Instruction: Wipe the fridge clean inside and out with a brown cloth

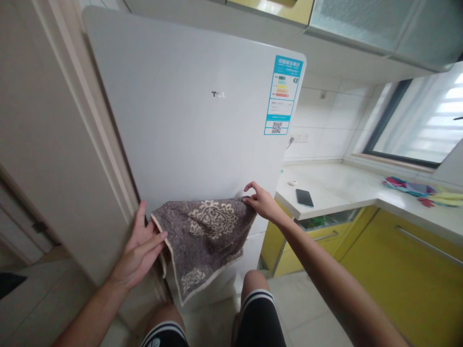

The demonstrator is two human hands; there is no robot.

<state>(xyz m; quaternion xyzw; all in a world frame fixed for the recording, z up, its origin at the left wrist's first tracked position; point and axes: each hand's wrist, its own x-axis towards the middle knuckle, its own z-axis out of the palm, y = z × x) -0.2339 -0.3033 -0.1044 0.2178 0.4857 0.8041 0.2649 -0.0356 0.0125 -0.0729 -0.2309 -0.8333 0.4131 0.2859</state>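
Left hand (pixel 139 246), nearer: thumb and fingers closed on towel's (pixel 204 233) left corner. Towel runs rightward, long axis level, lower corner hanging. Right hand (pixel 262 202), farther: fingertips pinch right corner. Fridge (pixel 188 120) door just behind. Phone (pixel 304 197) on counter (pixel 336 185) beyond.

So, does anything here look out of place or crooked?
The towel hangs askew against the fridge door: the left hand grips its edge lower than the right hand, so a corner droops. Nothing looks spilled or damaged.
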